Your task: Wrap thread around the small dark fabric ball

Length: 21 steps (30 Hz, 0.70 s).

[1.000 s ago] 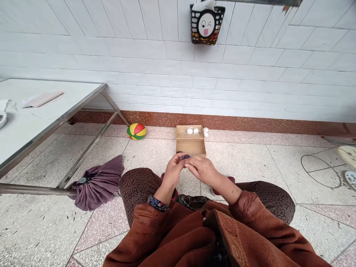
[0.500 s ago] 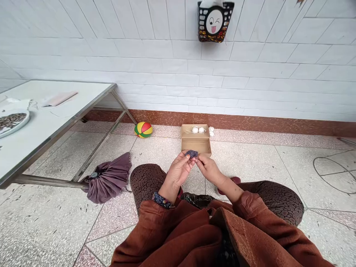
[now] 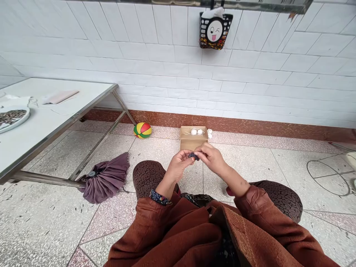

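Between my two hands is a small dark grey-blue bundle of yarn (image 3: 193,156), partly covered by my fingers. My left hand (image 3: 178,165) pinches it from the left with thumb and fingers. From the right, my right hand (image 3: 213,158) is closed over its upper side, thumb and fingertips on the yarn. Just beyond the hands an open cardboard box (image 3: 185,143) lies on the floor, its near part hidden by my right hand. White yarn balls (image 3: 197,131) with loose strands rest in its far half.
More white balls (image 3: 210,134) lie right of the box. A striped ball (image 3: 142,130) and a folded purple umbrella (image 3: 107,180) lie near the metal-legged table (image 3: 91,94). A wire ring stand (image 3: 329,174) is at right. A black basket (image 3: 213,31) hangs on the wall.
My right hand has moved up and over the yarn bundle, covering more of it. My left hand has turned and its fingers have curled in. The view has tilted up slightly.
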{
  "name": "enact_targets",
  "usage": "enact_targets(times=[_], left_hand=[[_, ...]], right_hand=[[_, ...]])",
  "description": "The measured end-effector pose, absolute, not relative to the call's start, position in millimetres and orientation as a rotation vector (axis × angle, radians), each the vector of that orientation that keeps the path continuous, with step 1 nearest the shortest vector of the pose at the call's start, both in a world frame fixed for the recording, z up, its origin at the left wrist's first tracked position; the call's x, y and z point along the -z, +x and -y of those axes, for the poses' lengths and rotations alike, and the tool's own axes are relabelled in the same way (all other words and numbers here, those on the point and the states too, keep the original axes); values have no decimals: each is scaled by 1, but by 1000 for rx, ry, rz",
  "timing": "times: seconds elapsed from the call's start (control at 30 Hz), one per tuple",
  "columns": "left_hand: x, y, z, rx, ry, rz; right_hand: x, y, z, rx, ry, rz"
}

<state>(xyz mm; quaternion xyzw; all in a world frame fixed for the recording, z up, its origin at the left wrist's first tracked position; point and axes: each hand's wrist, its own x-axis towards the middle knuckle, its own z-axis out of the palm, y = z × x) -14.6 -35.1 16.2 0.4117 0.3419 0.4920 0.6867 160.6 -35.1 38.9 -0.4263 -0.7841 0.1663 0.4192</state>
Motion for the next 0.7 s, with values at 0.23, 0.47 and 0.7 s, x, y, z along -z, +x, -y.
enact_targets(times=[0.23, 0.47, 0.7], left_hand=[[-24, -11, 32, -1129, 655, -620], [-10, -4, 16, -1299, 820, -867], [-10, -2, 20, -1093, 895, -822]], right_hand=[[-5, 160, 23, -531, -1188, 1806], [-3, 156, 57, -507, -1055, 2085], [-20, 171, 17, -446, -1083, 1857]])
